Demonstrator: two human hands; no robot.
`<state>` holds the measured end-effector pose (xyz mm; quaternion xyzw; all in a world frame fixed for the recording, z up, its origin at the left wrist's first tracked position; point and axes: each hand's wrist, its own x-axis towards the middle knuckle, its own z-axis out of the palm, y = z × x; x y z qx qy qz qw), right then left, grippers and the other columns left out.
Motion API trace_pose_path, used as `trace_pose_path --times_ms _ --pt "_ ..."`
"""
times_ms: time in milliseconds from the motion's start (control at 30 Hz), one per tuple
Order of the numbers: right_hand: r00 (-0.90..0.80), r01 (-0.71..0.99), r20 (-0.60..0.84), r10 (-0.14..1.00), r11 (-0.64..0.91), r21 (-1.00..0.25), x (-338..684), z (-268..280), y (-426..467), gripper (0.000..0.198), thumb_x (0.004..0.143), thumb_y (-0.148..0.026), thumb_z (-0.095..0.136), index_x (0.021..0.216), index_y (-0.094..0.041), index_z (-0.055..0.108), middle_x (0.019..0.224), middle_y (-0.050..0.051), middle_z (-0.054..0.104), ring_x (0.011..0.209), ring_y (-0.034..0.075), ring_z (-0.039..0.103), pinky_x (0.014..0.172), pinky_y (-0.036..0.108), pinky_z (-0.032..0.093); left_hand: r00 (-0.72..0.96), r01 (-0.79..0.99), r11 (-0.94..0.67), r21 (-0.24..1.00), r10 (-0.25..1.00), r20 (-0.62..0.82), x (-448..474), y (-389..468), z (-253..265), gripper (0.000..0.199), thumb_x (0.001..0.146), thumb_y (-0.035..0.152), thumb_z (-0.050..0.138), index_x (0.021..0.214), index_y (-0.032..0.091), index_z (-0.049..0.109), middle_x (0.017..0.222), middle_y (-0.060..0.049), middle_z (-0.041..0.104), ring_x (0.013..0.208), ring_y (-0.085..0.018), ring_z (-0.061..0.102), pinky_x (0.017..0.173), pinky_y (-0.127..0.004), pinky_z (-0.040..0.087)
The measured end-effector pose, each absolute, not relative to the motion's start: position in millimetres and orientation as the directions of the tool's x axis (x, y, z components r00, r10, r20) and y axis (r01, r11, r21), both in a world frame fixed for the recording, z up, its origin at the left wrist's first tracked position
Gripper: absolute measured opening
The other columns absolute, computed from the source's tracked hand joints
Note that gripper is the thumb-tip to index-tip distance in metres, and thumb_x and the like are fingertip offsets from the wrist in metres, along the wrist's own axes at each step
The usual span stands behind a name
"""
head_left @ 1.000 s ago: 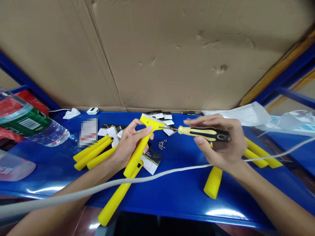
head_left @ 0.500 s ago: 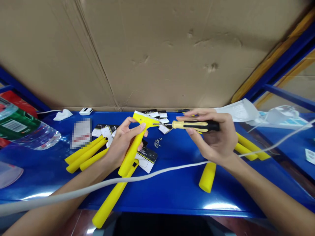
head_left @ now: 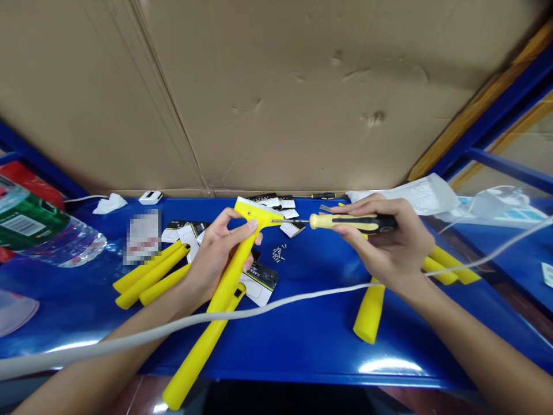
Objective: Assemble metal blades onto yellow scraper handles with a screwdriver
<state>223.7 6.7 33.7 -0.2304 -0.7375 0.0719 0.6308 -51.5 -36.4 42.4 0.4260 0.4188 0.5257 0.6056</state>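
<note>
Left fingers (head_left: 239,233) wrapped round yellow T-shaped tool (head_left: 242,252), held above desk (head_left: 302,340) | right fingers (head_left: 374,205) curled round screwdriver (head_left: 345,221), tip at tool's head, seating hard to make out | loose screws (head_left: 277,252) below | yellow handles (head_left: 152,275) either side

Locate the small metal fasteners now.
Head view, near centre: the small metal fasteners lie on the blue table between the left hand and right hand, just beyond a printed card.

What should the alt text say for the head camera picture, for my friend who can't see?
A person's left hand grips a yellow scraper while the right hand holds a screwdriver to its head. On the blue table lie loose screws and more yellow handles; a white cable crosses in front.
</note>
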Motion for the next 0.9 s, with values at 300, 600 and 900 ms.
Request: trace_pose_path --times_ms 300,600,900 --pt "-0.158 0.101 0.848 0.506 0.862 -0.496 223 33 8 0.027 0.093 -0.016 0.081 0.114 -0.027 0.068 0.113 0.008 0.079 0.108 0.031 0.081 0.095 0.054 0.068 0.067 -0.228 0.064 0.971 0.996 -0.050 -53 -34 41 0.037 0.092 0.039 0.083 0.106 0.027 0.051 0.082 0.000 0.073 0.044 -0.010 0.057 0.039 -0.018 0.044" --pt "-0.219 0.163 0.869 0.444 0.895 -0.416 222 24 3 0.037 0.091 -0.012 0.080 0.121 -0.027 0.064 0.117 0.009 0.076 0.110 0.029 0.077 0.095 0.052 0.065 0.021 -0.200 0.046 0.979 0.999 -0.043 -51 -30 46 0.041 0.086 0.037 0.088 0.105 0.026 0.053 0.079 0.000 0.072 0.045 -0.010 0.058 0.040 -0.019 0.046" --pt "-0.187 0.174 0.903 0.388 0.917 -0.358 218 27 0 0.035 0.088 -0.004 0.080 0.113 -0.026 0.068 0.099 0.005 0.078 0.094 0.026 0.081 0.079 0.041 0.067 0.066 -0.182 0.056 0.982 0.997 -0.045 -61 -43 38 0.040 0.091 0.039 0.084 0.105 0.026 0.050 0.085 0.000 0.073 0.038 -0.009 0.055 0.037 -0.019 0.040"
